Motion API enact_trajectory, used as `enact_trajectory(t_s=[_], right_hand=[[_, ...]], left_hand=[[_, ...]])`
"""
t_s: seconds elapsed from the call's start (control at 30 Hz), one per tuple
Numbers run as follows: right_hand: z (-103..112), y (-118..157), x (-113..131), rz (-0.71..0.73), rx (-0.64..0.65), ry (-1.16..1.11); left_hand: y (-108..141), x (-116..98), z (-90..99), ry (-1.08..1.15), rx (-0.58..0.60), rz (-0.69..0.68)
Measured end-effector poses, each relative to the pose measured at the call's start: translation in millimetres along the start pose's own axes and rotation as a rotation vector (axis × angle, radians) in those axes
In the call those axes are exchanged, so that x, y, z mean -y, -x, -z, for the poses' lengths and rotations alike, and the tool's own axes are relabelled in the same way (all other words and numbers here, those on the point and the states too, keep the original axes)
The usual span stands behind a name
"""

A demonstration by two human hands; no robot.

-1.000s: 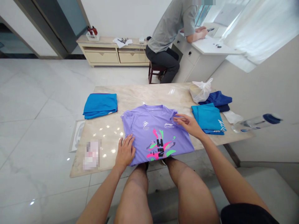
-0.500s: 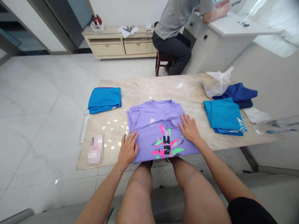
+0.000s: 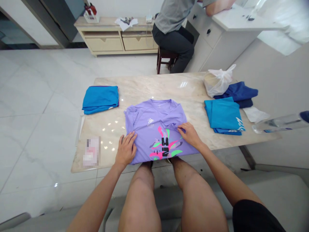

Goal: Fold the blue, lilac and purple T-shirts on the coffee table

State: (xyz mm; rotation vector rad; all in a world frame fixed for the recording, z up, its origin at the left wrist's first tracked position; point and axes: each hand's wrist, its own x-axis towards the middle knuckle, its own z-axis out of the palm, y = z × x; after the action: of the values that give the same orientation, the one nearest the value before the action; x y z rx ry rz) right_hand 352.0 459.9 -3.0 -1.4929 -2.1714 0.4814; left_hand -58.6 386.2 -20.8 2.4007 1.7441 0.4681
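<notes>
A purple T-shirt (image 3: pixel 145 138) with a pink, green and black print lies partly folded on the marble-patterned table (image 3: pixel 135 83), its collar toward the far side. My left hand (image 3: pixel 126 149) rests on the shirt's left edge with its fingers spread. On the right side, the thumb and fingers of my right hand (image 3: pixel 190 134) pinch the shirt's sleeve, which is folded inward over the front.
Folded blue cloth (image 3: pixel 101 99) lies at the table's left. Toward the right are folded blue clothes (image 3: pixel 223 114), a dark blue cloth (image 3: pixel 241 93), a white plastic bag (image 3: pixel 218 80) and a clear bottle (image 3: pixel 277 124). A person (image 3: pixel 173 16) sits on a stool beyond.
My right hand has gone from lying spread on the shirt to pinching its sleeve. My left hand stays on the left edge. The whole view has shifted slightly.
</notes>
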Motion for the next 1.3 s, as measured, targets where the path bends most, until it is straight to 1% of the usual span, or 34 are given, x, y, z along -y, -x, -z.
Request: enact_trajectory(t_s=[0.1, 0.13, 0.17, 0.2, 0.23, 0.3, 0.4, 0.5, 0.6, 0.67, 0.73, 0.8, 0.9, 0.97, 1.03, 1.2, 1.3], right_hand=[[27, 3, -4, 0.067, 0.176, -0.144], [34, 3, -5, 0.061, 0.206, -0.17], [39, 0, -6, 0.038, 0.196, -0.175], [42, -4, -7, 0.011, 0.152, -0.16], [40, -9, -8, -0.009, 0.097, -0.134], [28, -25, -8, -0.007, 0.012, -0.083], [-6, -50, -3, 0.062, 0.004, -0.034], [-39, -67, 4, 0.114, 0.01, 0.024], [-57, -73, 5, 0.111, -0.022, 0.056], [-60, -77, 1, 0.093, -0.051, 0.044], [-55, -85, -3, 0.054, -0.078, 0.002], [-46, -96, -6, -0.021, -0.133, -0.07], [-30, -111, -9, -0.139, -0.256, -0.168], [-24, -110, -9, -0.156, -0.273, -0.153], [-27, -98, -7, -0.135, -0.223, -0.07], [-61, -53, 5, -0.049, 0.022, 0.189], [-70, -43, 6, -0.031, 0.07, 0.265]], left_hand=[[0, -1, 0.6, 0.008, 0.006, -0.001], [0, -1, 0.8, 0.011, 0.009, 0.0], [0, -1, 1.0, 0.013, 0.011, 0.002], [0, -1, 1.2, 0.016, 0.012, 0.003], [-1, -2, 1.4, 0.018, 0.012, 0.005], [-1, -2, 1.9, 0.022, 0.012, 0.008], [-1, -3, 2.7, 0.026, 0.021, 0.01], [-1, -4, 3.4, 0.024, 0.029, 0.013], [0, -4, 3.8, 0.02, 0.043, 0.013], [0, -5, 3.9, 0.017, 0.059, 0.011], [0, -5, 4.0, 0.016, 0.075, 0.012], [0, -6, 4.0, 0.017, 0.086, 0.015], [0, -6, 3.9, 0.02, 0.088, 0.016], [0, -6, 3.6, 0.019, 0.084, 0.012], [0, -6, 3.0, 0.016, 0.079, 0.007], [1, -7, 1.9, 0.03, 0.069, 0.013], [0, -7, 2.1, 0.049, 0.064, 0.023]])
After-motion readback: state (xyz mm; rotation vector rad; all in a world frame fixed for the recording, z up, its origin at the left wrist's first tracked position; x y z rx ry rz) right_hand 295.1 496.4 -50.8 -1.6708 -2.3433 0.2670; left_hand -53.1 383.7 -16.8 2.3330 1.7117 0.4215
